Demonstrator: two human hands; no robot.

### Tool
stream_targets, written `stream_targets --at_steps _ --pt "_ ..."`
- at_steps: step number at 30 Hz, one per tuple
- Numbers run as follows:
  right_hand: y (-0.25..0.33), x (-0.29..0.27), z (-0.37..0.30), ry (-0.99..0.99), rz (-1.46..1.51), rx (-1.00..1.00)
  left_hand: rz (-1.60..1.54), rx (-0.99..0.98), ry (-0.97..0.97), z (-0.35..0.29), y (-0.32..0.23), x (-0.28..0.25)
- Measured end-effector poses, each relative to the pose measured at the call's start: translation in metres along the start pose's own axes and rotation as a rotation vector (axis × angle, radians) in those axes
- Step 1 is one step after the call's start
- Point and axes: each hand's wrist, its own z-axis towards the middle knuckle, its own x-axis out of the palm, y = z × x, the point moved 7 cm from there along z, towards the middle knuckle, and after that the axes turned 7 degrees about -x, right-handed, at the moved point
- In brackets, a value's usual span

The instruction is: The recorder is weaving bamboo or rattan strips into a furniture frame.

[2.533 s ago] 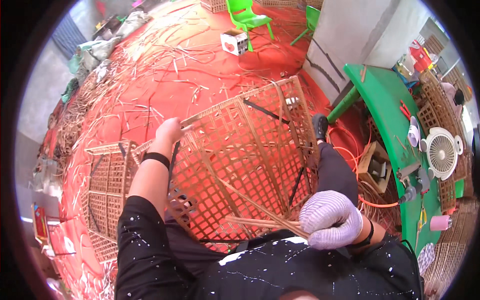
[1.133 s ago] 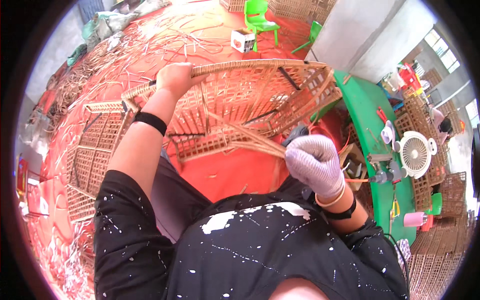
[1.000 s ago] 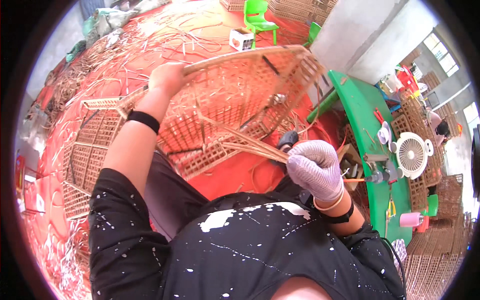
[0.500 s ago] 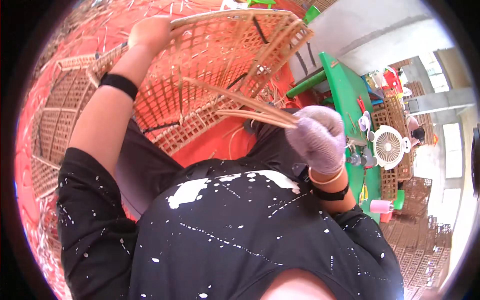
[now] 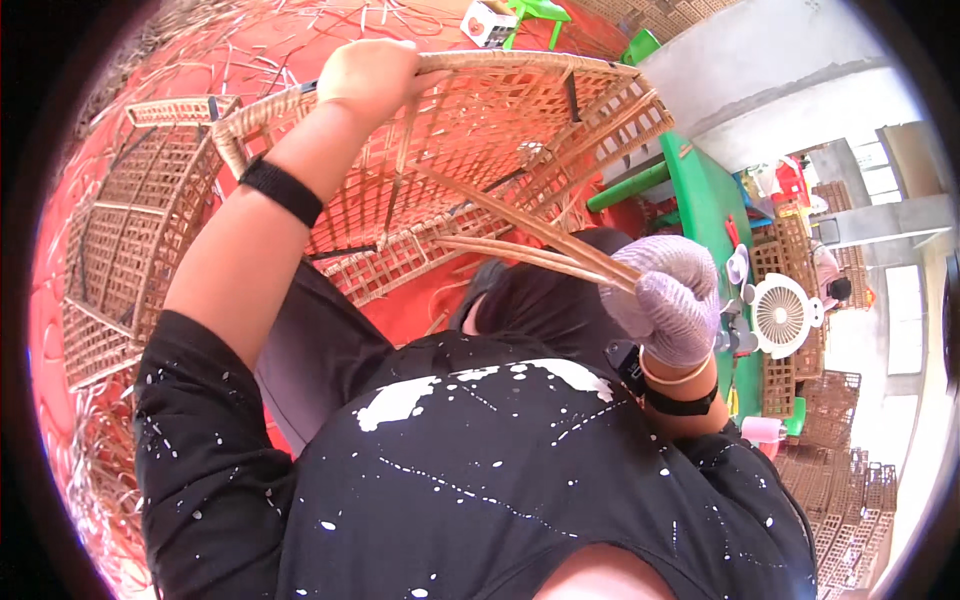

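The left hand's grip (image 5: pixel 368 80) is wrapped over the upper rim of the woven basket (image 5: pixel 520 62), left of its middle. The gloved right hand (image 5: pixel 668 300) is clenched around cane strips (image 5: pixel 545 238), whose long axis slants up and left toward the basket (whether their far ends touch the lattice, I cannot tell). The basket lies ahead and left of the right fist, its long axis running left to right; the left hand is nearer. Outward, a second basket (image 5: pixel 150 220) stands left and a green desk (image 5: pixel 695 185) right.
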Motion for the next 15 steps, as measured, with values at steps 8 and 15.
stream_targets --at_steps 8,15 --pt "-0.010 -0.038 -0.008 0.096 -0.089 -0.079 0.142 0.007 -0.011 0.014 0.001 0.002" --pt "-0.018 -0.043 -0.017 0.087 0.137 -0.140 0.181 0.090 -0.081 0.011 -0.007 0.001"
